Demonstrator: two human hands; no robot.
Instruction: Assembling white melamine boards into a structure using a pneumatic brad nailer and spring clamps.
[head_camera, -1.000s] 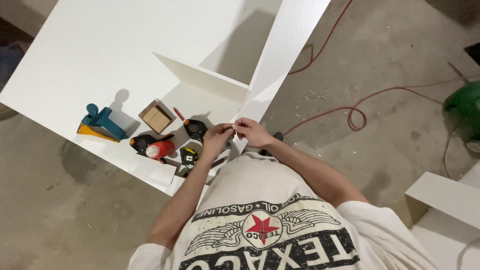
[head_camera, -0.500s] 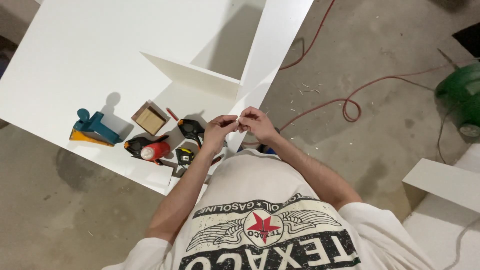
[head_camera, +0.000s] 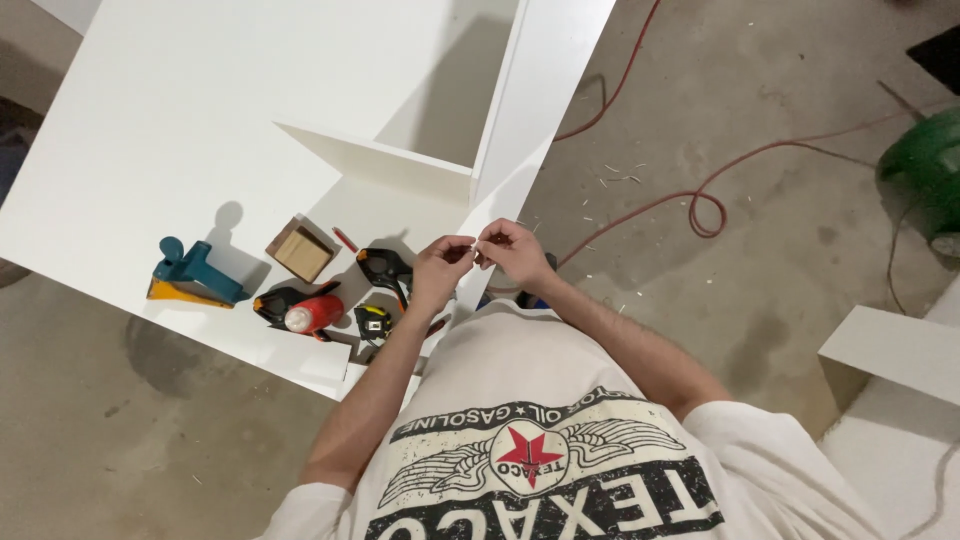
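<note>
Hands: left (head_camera: 440, 268), right (head_camera: 510, 250) pinch tiny item; wooden box (head_camera: 302, 253) contents unclear.

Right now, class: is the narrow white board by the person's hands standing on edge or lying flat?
On edge. The narrow board rises upright from the flat white panel and meets a short upright divider at a corner.

floor: grey concrete floor (head_camera: 780, 260) | red cord (head_camera: 700, 200) | white panel (head_camera: 150, 130)
</note>
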